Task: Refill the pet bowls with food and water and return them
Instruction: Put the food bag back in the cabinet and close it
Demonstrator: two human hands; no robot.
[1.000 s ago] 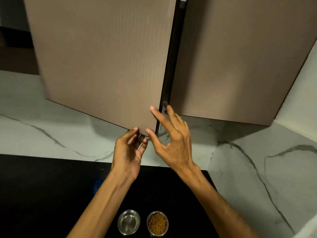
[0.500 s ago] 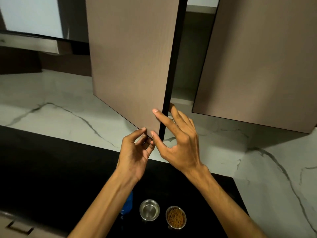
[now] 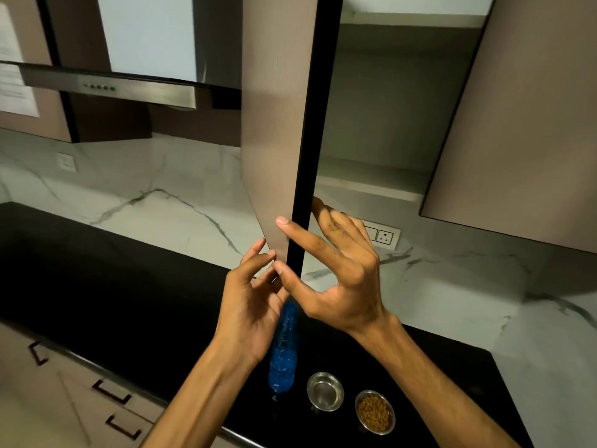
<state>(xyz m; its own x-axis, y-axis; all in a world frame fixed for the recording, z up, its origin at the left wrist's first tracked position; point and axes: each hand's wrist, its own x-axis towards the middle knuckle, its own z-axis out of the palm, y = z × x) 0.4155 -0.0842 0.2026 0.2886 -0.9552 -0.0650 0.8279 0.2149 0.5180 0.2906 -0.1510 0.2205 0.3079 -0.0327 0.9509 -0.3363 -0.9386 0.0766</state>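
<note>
Two small steel bowls stand on the black counter (image 3: 129,302) below my arms. The left bowl (image 3: 325,391) shows only a shiny inside; whether it holds water I cannot tell. The right bowl (image 3: 375,412) holds brown kibble. A blue plastic bottle (image 3: 283,347) stands just left of them, partly behind my left wrist. The cabinet door (image 3: 277,124) is swung out, edge-on to me. My right hand (image 3: 342,279) grips its dark edge, index and thumb in front, other fingers behind. My left hand (image 3: 252,302) pinches the door's lower corner.
Behind the door the cabinet shelf (image 3: 368,185) looks bare. A second cabinet door (image 3: 517,124) hangs at the right, a range hood (image 3: 106,85) at the left. Wall sockets (image 3: 384,236) sit on the marble backsplash. Drawer handles (image 3: 113,396) line the front below the counter.
The cabinet door has swung further open, from nearly shut to edge-on, with both hands staying on its lower corner. The shelf inside and the blue bottle have come into sight.
</note>
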